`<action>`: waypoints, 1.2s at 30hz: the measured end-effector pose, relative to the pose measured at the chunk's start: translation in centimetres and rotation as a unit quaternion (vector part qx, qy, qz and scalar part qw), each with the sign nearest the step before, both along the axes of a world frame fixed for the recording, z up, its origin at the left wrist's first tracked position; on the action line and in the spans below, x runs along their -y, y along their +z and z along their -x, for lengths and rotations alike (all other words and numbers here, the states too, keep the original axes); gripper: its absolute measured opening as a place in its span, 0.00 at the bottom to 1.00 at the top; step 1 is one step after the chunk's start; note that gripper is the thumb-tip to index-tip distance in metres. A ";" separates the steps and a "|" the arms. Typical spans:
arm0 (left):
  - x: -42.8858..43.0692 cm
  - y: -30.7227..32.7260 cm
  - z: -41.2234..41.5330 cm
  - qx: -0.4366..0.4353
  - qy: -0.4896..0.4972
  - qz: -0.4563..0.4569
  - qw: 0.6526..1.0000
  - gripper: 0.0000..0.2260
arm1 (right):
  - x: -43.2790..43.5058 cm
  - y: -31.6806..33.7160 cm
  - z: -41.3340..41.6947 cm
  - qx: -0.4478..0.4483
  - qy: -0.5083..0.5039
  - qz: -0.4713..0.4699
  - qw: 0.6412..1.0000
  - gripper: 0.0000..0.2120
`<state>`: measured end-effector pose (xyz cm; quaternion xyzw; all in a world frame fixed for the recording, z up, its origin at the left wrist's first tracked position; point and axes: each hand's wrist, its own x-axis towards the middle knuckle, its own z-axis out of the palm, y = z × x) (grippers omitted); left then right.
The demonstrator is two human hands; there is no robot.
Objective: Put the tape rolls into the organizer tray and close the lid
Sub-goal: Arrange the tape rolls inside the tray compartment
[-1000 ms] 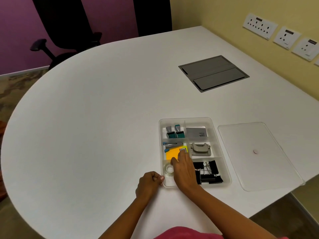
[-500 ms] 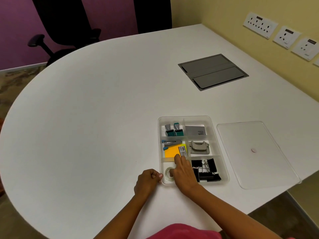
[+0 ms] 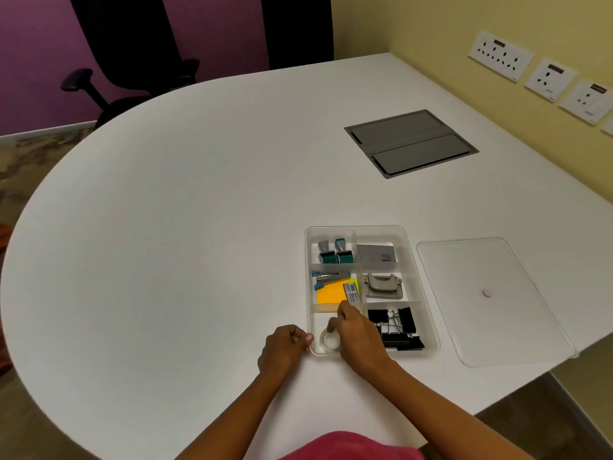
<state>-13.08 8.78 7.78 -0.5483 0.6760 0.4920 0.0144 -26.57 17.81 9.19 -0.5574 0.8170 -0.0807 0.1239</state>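
A clear organizer tray [image 3: 418, 277] with several compartments sits on the white table near its front edge. A clear tape roll [image 3: 328, 342] lies in the tray's near-left compartment. My right hand [image 3: 356, 333] rests over that compartment, thumb and fingers on the roll. My left hand [image 3: 283, 348] is a loose fist against the tray's near-left corner. The flat transparent lid [image 3: 491, 300] lies on the table just right of the tray.
Other compartments hold stamps [image 3: 335, 252], a stapler [image 3: 330, 277], orange and yellow sticky notes [image 3: 331, 292], a hole punch [image 3: 383, 285], a grey card box [image 3: 376, 254] and black binder clips [image 3: 396, 327]. A grey cable hatch [image 3: 411, 142] is set into the table farther back. Wall sockets [image 3: 501, 56] are at right.
My right hand pulled back from the sticky notes toward me and now sits over the tape roll in the near-left compartment. My left fist stayed by the tray corner.
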 end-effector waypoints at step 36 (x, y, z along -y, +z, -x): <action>0.2 -0.4 0.3 0.010 0.009 -0.006 1.000 0.10 | 3.1 -1.7 1.1 -0.064 0.217 -0.148 0.963 0.10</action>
